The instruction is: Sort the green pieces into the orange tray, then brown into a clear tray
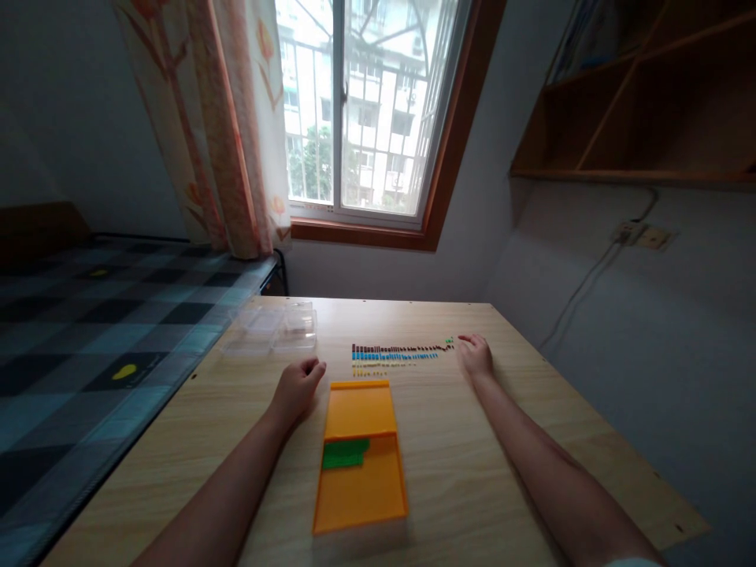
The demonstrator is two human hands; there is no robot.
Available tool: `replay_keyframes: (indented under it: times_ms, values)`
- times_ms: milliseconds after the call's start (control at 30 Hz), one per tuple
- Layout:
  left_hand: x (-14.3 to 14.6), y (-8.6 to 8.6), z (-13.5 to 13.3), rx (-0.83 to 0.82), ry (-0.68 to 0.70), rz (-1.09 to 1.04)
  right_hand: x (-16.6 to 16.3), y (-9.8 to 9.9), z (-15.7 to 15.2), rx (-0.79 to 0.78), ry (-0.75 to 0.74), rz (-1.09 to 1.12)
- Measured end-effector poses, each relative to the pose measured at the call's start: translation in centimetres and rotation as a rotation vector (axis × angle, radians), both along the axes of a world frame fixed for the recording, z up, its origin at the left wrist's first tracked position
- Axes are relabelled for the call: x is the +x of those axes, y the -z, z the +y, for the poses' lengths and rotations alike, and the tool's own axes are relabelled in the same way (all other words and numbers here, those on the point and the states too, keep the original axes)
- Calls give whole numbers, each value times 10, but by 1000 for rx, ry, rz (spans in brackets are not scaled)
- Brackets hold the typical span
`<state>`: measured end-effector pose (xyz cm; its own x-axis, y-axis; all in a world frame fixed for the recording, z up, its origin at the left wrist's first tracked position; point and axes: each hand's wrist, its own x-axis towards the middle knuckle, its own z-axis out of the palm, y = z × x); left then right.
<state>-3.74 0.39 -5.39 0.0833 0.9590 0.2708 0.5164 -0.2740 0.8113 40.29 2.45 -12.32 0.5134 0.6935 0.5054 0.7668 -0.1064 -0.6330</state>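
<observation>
Green bits (pixel 450 341) just left of my right hand (pixel 476 356), the nearer one: index out, grip unclear. Rows (pixel 369 357) run left to right. My left hand (pixel 301 381) curled closed, nothing visible inside.

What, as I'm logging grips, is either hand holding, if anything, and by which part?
Nothing shows in the left hand or the right hand, but whether either hides something tiny can't be told.

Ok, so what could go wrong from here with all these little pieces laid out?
The right hand is close to the ends of the small-piece rows, so a slip might scatter them. The open orange box lies near the left hand; a bump could shift the green pieces inside.
</observation>
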Motion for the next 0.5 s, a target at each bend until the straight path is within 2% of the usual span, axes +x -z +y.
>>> replay_keyframes:
  times_ms: [200,500]
  values:
    - [0,1,0,8,0,-10,8,-2,25,-143,24,-60]
    - [-1,5,1,3,4,-15,6,0,29,-235,14,-136]
